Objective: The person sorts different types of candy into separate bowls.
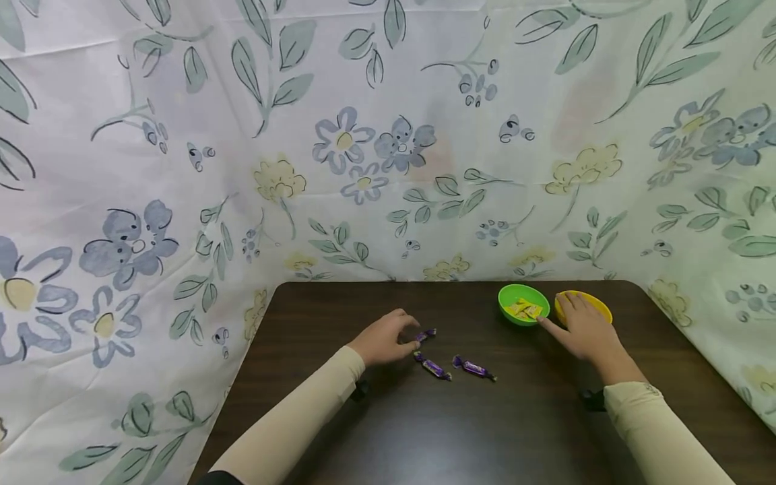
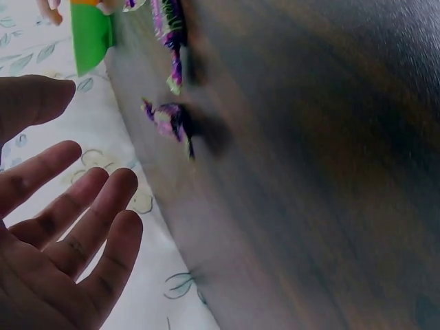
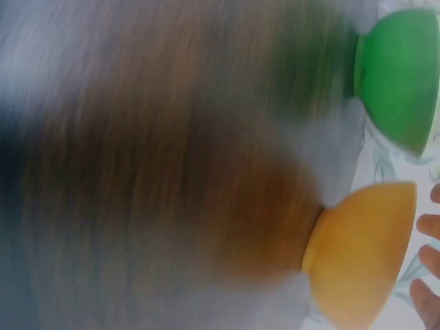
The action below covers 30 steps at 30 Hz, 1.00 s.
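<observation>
Three purple-wrapped candies lie on the dark table: one (image 1: 426, 335) by my left fingertips, another (image 1: 434, 367) just nearer, and a third (image 1: 475, 368) to the right. My left hand (image 1: 384, 338) hovers at the farthest candy, fingers spread and slightly bent; the left wrist view shows nothing in its grasp. On the right, my right hand (image 1: 585, 330) reaches over a yellow bowl (image 3: 361, 254), its fingers (image 3: 430, 261) just beyond the rim. Whether anything lies inside that bowl is hidden. Beside it, a green bowl (image 3: 402, 79) holds several small yellow-wrapped pieces (image 1: 523, 309).
Both bowls stand near the far edge of the brown wooden table (image 1: 339, 303). Behind and to the sides hangs a white floral cloth (image 1: 376, 229).
</observation>
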### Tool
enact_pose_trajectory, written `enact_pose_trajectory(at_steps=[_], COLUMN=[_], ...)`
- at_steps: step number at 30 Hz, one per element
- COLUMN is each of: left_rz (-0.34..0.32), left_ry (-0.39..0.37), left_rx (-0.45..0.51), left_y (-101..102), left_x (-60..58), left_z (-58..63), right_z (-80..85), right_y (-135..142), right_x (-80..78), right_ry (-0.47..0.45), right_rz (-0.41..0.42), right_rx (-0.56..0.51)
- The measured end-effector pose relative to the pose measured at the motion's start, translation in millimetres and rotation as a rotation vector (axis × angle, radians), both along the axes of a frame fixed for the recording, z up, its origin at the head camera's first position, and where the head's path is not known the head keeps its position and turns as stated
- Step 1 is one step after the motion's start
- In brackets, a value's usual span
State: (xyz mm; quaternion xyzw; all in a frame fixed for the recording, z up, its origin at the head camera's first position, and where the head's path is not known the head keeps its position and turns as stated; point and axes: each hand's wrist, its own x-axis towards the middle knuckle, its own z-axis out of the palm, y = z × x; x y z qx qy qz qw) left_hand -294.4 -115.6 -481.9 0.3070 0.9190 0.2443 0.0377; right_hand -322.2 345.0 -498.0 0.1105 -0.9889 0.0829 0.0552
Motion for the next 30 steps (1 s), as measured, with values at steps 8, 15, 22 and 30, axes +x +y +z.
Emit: enact_pose_trajectory(at_steps=[8,15,22,30], left_rz=[-0.021,-0.058,-0.078,-0.125], left_ry=[-0.019,0.001,-0.008,0.032], left_rx=[-0.024,-0.034,-0.075,-0.126], left_y=[13,31,48,71], left_x=[-1.6,-2.0,-0.8,-0.8], left_z=[-9.5,-17.0,-21.0,-26.1], right_z=[-4.5,-12.4,-14.4,-18.1], right_y=[28,50,62,75], right_x=[1.8,4.4,1.7,-2.2], right_ry=[0.005,-0.017,-0.052,-0.106], right_rz=[-0.059,-0.104,-0.118,-0.107], right_rx=[-0.012,-0.019,-0.018,-0.041])
